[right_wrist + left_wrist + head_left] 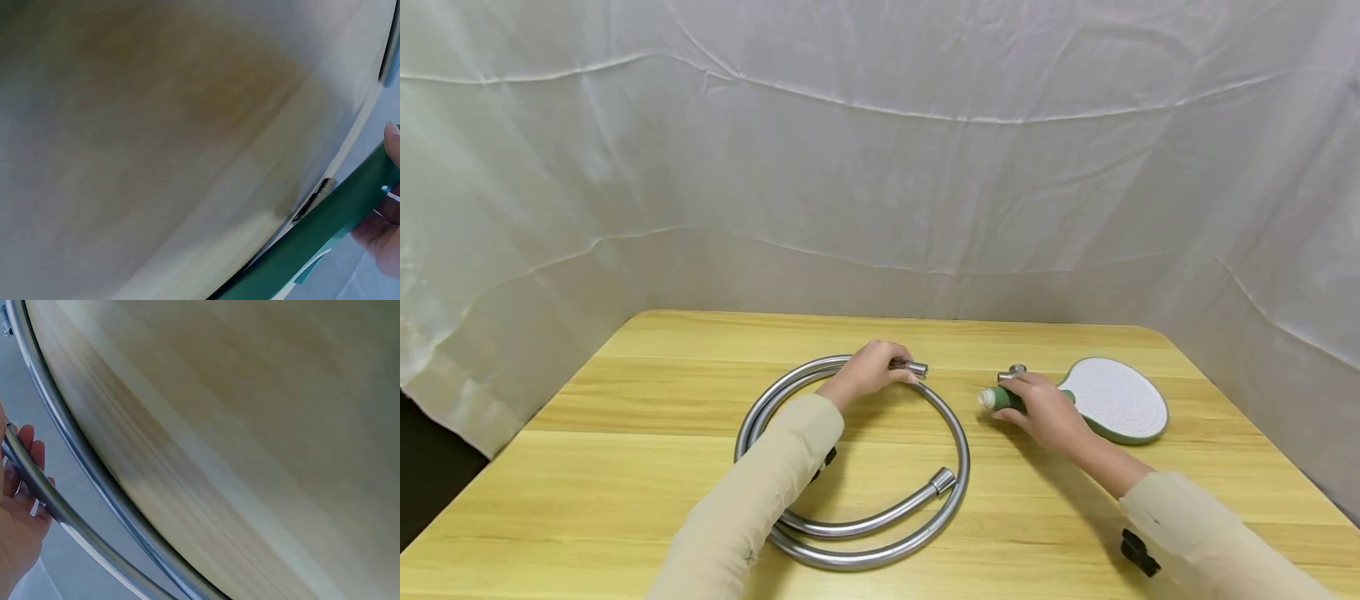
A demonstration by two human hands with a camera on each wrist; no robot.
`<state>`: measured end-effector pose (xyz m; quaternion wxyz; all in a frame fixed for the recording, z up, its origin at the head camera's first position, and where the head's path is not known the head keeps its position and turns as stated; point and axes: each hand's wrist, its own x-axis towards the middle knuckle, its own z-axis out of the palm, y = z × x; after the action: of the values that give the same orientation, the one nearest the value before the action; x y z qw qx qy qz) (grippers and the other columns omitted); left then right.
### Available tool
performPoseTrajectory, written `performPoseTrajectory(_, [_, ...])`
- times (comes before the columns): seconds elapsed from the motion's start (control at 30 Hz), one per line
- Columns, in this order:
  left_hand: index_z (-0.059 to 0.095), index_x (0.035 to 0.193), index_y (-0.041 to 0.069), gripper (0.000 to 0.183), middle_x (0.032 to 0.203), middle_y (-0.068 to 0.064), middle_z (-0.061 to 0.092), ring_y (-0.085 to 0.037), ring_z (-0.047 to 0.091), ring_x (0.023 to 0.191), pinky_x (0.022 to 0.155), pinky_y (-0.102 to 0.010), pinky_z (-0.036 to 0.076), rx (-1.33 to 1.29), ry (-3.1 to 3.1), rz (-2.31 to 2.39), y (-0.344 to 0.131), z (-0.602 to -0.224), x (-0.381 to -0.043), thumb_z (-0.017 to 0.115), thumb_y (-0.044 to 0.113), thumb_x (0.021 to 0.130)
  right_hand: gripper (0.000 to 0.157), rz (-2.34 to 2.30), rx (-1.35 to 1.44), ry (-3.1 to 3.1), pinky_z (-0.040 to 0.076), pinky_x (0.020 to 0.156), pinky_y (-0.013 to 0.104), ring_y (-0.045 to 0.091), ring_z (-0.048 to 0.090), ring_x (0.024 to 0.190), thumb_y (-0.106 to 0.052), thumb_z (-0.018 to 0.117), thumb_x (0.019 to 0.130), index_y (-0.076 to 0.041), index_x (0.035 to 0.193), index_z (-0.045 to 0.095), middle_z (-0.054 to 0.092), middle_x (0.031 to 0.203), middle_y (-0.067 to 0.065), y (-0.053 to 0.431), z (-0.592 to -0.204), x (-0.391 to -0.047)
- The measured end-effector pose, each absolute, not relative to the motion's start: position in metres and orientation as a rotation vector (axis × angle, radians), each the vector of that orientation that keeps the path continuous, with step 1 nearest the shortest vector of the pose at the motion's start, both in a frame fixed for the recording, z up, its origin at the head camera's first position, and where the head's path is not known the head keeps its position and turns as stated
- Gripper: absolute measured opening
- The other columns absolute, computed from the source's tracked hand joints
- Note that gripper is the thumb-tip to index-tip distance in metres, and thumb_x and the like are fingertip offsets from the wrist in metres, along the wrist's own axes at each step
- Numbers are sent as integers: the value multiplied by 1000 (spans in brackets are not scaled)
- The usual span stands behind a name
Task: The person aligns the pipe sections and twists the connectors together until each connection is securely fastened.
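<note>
A silvery shower hose (pixel 842 560) lies coiled on the table. My left hand (pixel 872 367) grips it close to one end, whose slim metal connector (pixel 917 367) sticks out past the fingers. In the left wrist view, curled fingers (pixel 37 453) wrap the hose (pixel 69 522), apart from another length of the coil. The hose's other end, a wider metal nut (pixel 943 480), rests inside the loop. My right hand (pixel 1048 408) grips the green handle (pixel 325 225) of a shower head (pixel 1116 398). Its white spray face is up, and the handle's pale threaded tip (pixel 987 398) points left.
Just behind the right hand lies a small chrome fitting (pixel 1017 369), partly hidden by that hand. The wooden table (pixel 625 500) ends at a white cloth (pixel 880 183) hanging around its back and sides. Both wrists carry small black devices (pixel 1138 552).
</note>
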<state>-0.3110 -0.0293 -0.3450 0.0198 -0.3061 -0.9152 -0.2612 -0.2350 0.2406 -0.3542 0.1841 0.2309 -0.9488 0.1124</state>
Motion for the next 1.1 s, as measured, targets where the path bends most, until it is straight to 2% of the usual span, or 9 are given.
performPoseTrajectory(0.1, [69,95,8,23,87,-2,67,-9,48,71,68,-23,40,-947,-2842,-812,-30,-345,-311,68,28,83,45,310,654,-2674,52,75,46,40,59,100,-24,76,74,3,109,64,63,109,24,237,-353,-236])
performPoseTrajectory(0.33, [68,90,8,21,81,-2,65,-9,46,68,64,-22,38,-945,-2853,-846,-30,-345,-311,68,28,83,37,335,660,-2659,48,64,35,23,58,80,-25,75,75,-1,101,66,64,93,13,225,-353,-241])
performPoseTrajectory(0.57, [66,91,7,22,79,-2,63,-9,42,64,59,-20,34,-963,-2880,-875,-30,-345,-308,68,28,84,36,380,643,-2664,45,61,34,22,57,76,-25,75,76,0,100,66,65,91,14,213,-353,-244])
performPoseTrajectory(0.73, [66,92,7,22,82,-2,64,-9,44,65,59,-20,35,-969,-2884,-873,-30,-346,-308,67,28,84,34,418,606,-2713,44,61,32,18,56,74,-25,73,79,0,100,65,67,92,14,206,-353,-247])
performPoseTrajectory(0.97, [66,94,7,22,84,-3,65,-10,47,67,62,-22,38,-962,-2905,-877,-28,-345,-308,66,27,85,30,435,590,-2734,39,58,28,15,51,67,-25,74,78,-2,95,65,65,85,11,201,-351,-251])
performPoseTrajectory(1.1, [67,95,6,22,85,-4,66,-10,47,68,63,-22,38,-981,-2910,-850,-29,-346,-309,65,26,87,31,456,585,-2738,40,58,28,16,53,69,-25,74,78,-2,97,66,66,89,12,197,-351,-253])
